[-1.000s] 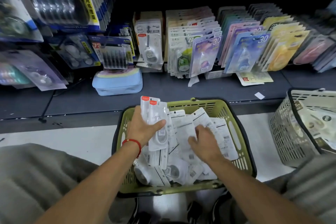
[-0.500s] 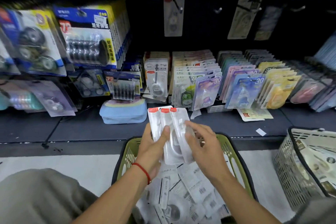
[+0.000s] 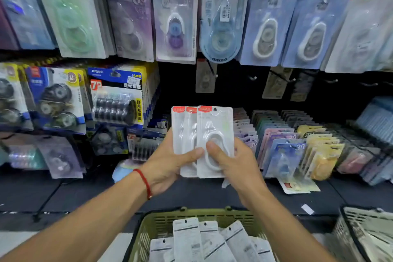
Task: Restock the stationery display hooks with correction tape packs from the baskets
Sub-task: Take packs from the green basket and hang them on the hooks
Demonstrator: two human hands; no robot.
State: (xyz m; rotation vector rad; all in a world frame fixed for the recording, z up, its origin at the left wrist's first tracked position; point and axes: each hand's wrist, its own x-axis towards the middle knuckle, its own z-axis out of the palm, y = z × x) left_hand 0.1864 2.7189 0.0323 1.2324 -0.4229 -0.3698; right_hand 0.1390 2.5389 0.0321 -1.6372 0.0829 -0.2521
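Note:
Three white correction tape packs (image 3: 214, 125) with red top tabs are fanned upright in front of the display. My left hand (image 3: 170, 161) grips the stack from the left, thumb across the fronts. My right hand (image 3: 234, 166) pinches the front pack from the right, thumb on its blister. Below, a green basket (image 3: 161, 219) holds several more white packs (image 3: 187, 238). Dark display hooks (image 3: 253, 78) stick out of the black back panel above the held packs; some carry a single pack (image 3: 205, 77).
Hanging rows of correction tape packs (image 3: 175, 19) fill the upper display. Boxed refills (image 3: 116, 95) hang at left. Pastel packs (image 3: 293, 151) stand in rows on the dark shelf at right. A grey basket (image 3: 348, 227) sits at bottom right.
Both hands lifted the three packs up out of the green basket toward the hooks. The view tilted upward, so the upper hanging rows came into sight and the basket dropped to the bottom.

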